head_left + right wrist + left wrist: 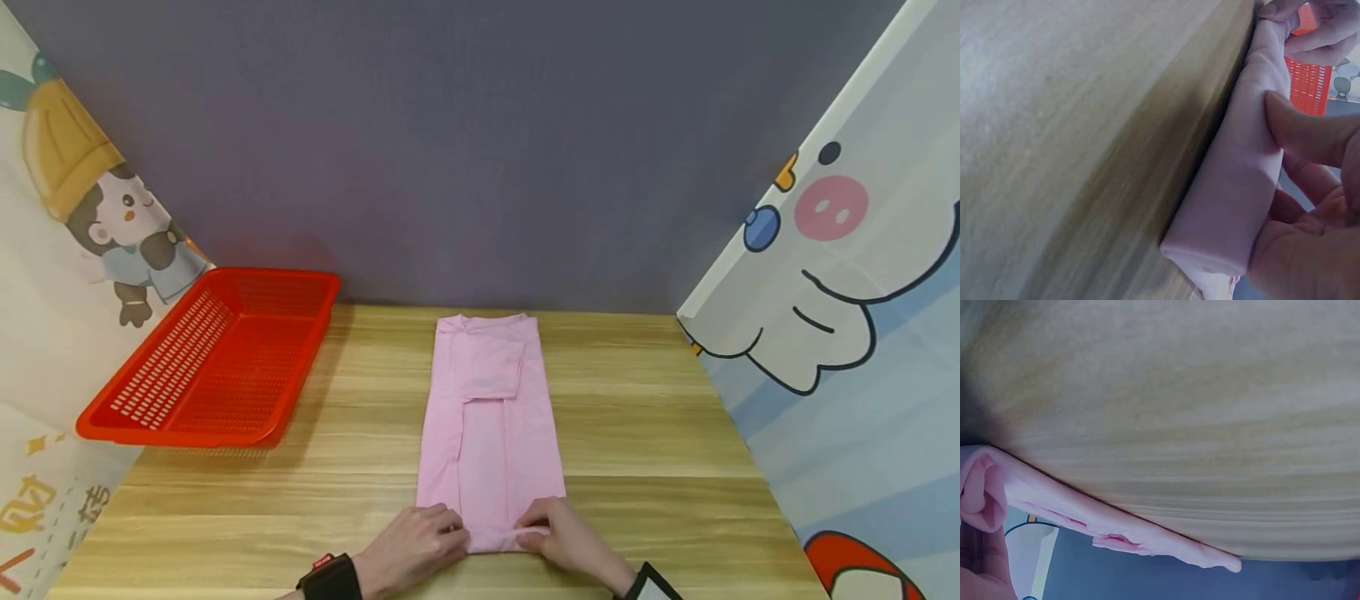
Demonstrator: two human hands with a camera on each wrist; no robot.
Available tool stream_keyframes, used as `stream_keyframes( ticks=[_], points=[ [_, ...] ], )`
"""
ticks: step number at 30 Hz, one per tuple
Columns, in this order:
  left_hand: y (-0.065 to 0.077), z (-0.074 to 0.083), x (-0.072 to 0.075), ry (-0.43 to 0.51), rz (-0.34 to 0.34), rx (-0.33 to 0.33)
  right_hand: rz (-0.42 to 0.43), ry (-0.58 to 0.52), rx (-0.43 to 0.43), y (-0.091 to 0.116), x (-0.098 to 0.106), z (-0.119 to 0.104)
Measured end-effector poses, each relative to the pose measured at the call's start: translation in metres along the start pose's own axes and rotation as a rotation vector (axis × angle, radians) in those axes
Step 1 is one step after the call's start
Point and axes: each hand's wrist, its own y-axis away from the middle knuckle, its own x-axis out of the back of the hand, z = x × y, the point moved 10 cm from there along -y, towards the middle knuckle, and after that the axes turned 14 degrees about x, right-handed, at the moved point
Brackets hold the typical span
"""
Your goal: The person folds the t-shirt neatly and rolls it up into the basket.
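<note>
A pink shirt point(483, 458) lies on the table, folded into a long narrow strip. Its near edge is turned up in a small fold, and a squarish flap lies on top towards the far end. At the near left corner my left hand point(420, 540) pinches the fold. My right hand point(564, 537) grips the same fold near the right corner. The right wrist view shows the rolled-up edge of the shirt point(1229, 175) with the thumb pressed on it and fingers behind. In the left wrist view, fingertips point(994, 556) hold the shirt's curled end.
A red plastic basket point(270, 367) with perforated sides stands on the wooden table point(645, 442) at the left. A grey panel point(480, 167) rises along the back edge. Sheets with cartoon prints hang on the left and right sides.
</note>
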Motion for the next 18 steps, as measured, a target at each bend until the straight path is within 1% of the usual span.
stream_keyframes(
  ticks=[1, 3, 6, 8, 10, 13, 16, 18],
  points=[
    [0.0, -0.002, 0.0, 0.026, -0.003, 0.013, 0.01, 0.029, 0.008, 0.001, 0.001, -0.002],
    [-0.002, -0.006, 0.001, 0.09, -0.009, 0.041, 0.044, 0.127, 0.051, 0.003, 0.002, -0.008],
    [-0.005, -0.015, 0.0, 0.191, -0.034, 0.108, 0.114, 0.329, 0.151, 0.009, 0.003, -0.023],
    [-0.008, -0.022, -0.002, 0.256, -0.071, 0.166, 0.155, 0.453, 0.219, 0.013, 0.002, -0.032],
    [-0.011, -0.032, -0.007, 0.326, -0.126, 0.243, 0.177, 0.527, 0.267, 0.016, 0.0, -0.039],
    [-0.012, -0.045, -0.017, 0.451, -0.221, 0.378, 0.196, 0.595, 0.292, 0.018, -0.001, -0.043],
    [-0.012, -0.056, -0.025, 0.563, -0.281, 0.496, 0.201, 0.646, 0.27, 0.019, 0.001, -0.042],
    [-0.012, -0.062, -0.029, 0.626, -0.315, 0.562, 0.201, 0.684, 0.251, 0.019, 0.001, -0.04]
  ],
)
